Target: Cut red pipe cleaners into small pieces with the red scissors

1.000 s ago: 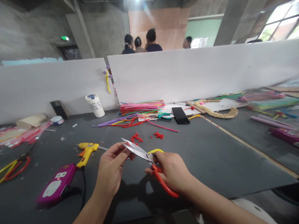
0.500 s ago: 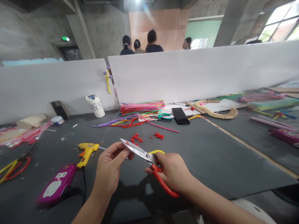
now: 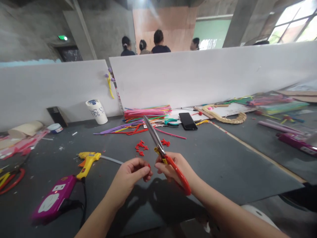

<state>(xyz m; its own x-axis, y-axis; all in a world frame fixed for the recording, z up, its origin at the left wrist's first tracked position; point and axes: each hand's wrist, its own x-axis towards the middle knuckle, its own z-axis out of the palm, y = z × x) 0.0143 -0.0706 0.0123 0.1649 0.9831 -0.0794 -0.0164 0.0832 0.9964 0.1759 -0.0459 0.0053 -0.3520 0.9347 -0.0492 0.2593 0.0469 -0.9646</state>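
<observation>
My left hand [image 3: 136, 172] pinches a small red piece [image 3: 149, 166], mostly covered by the fingertips; it looks like a bit of pipe cleaner. Close beside it, my right hand [image 3: 174, 167] holds scissors [image 3: 155, 134] with red and yellow handles. Their blades are closed and point up and away. Beyond the hands, small red pieces [image 3: 141, 145] lie in a loose cluster on the dark table [image 3: 213, 165]. A second little group of red pieces [image 3: 165, 142] lies just behind the scissors.
To the left are a yellow glue gun [image 3: 88, 162] and a purple power strip [image 3: 55, 198]. Farther back lie bundled pipe cleaners [image 3: 147, 114], teal-handled pliers [image 3: 171, 122], a phone [image 3: 187, 121] and a white roll [image 3: 96, 112]. White panels [image 3: 188, 79] line the back; several people stand beyond.
The scissors have swung from pointing left at my left fingers to pointing upward, away from them. My left hand has moved right and lower, with a red piece showing at its fingertips.
</observation>
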